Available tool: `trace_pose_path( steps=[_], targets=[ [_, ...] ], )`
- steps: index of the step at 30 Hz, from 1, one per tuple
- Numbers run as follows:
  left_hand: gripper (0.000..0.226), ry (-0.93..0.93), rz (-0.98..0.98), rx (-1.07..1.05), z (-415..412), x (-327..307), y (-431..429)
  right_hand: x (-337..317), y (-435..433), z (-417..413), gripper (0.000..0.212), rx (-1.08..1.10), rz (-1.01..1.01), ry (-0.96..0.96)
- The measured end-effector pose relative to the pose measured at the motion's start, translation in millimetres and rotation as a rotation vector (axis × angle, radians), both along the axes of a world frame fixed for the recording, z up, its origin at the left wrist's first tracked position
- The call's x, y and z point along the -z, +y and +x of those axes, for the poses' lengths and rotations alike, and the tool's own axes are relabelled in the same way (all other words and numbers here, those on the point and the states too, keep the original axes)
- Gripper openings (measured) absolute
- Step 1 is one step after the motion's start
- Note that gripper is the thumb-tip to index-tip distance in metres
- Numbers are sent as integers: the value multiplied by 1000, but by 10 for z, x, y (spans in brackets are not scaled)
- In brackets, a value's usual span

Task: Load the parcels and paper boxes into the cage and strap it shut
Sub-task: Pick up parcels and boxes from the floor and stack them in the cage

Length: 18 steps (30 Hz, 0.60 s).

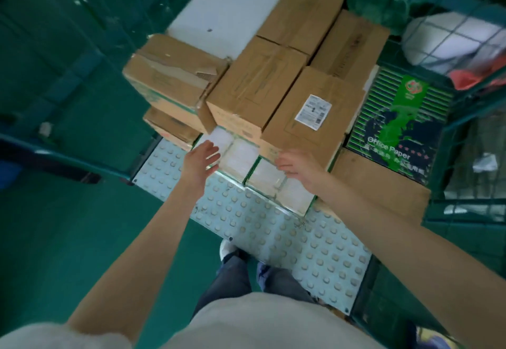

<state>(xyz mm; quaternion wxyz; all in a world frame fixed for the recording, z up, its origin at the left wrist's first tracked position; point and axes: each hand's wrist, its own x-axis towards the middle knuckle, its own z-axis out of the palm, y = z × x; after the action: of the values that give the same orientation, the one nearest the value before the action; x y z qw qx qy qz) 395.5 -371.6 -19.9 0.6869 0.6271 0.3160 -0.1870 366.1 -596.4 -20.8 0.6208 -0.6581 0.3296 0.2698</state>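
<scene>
Several brown cardboard parcels are stacked inside the green wire cage. The nearest one carries a white shipping label. Beneath it sit white paper boxes with green edges on the cage's studded floor plate. A green "Office Paper" box lies at the right. My left hand is spread with straight fingers just left of the white boxes, holding nothing. My right hand rests with straight fingers on the front of the white paper boxes, under the labelled parcel's front edge.
A white flat parcel lies at the back of the stack. A torn cardboard box sits at the left of the stack. Another cage at the right holds white and red bags. The floor is green. My feet stand at the plate's front edge.
</scene>
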Motion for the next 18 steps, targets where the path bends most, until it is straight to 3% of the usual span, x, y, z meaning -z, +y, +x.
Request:
trace_pose_path(
  steps=[4, 8, 13, 18],
  targets=[
    [36, 6, -21, -154, -372, 2, 690, 7, 542, -1, 26, -119, 49, -3],
    [35, -10, -38, -307, -924, -4, 1463, 5, 1330, -64, 31, -280, 50, -15],
    [25, -15, 0, -525, -1786, -25, 2622, 42, 2679, -383, 37, -508, 99, -10],
    [26, -1, 6, -721, -2648, -8, 3763, 37, 4044, -833, 24, -668, 148, -17]
  ],
)
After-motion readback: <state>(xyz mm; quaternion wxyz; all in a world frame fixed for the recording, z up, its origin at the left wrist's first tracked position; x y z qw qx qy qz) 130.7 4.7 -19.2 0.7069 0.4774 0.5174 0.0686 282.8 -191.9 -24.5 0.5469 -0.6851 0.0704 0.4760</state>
